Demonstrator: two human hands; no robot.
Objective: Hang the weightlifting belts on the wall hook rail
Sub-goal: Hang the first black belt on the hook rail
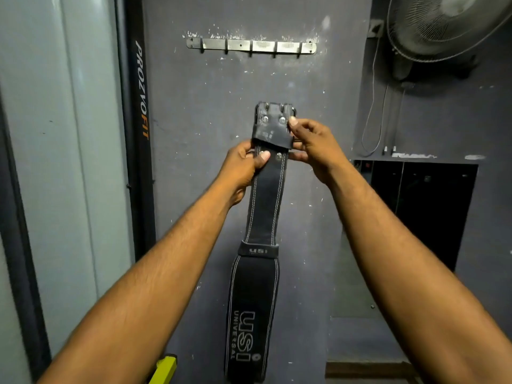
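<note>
Head view: black stitched leather belt (266,189) held upright below steel wall hook rail (250,47), no belt on rail. Left hand (243,167) pinches strap; right hand (310,142) grips buckle end. Next, likely: raise buckle onto hook.

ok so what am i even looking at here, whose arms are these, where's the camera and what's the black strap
There is no machine here. It is one picture from a camera worn on a person's head, looking forward and down, so the two bare arms are that person's own. The left hand and the right hand both hold a black leather weightlifting belt near its buckle end, thumbs on the front, and the rest hangs straight down. That grip holds the buckle end up, below a metal hook rail fixed to the grey wall. The belt is not yet on a hook. A fan is mounted at the upper right.
</note>
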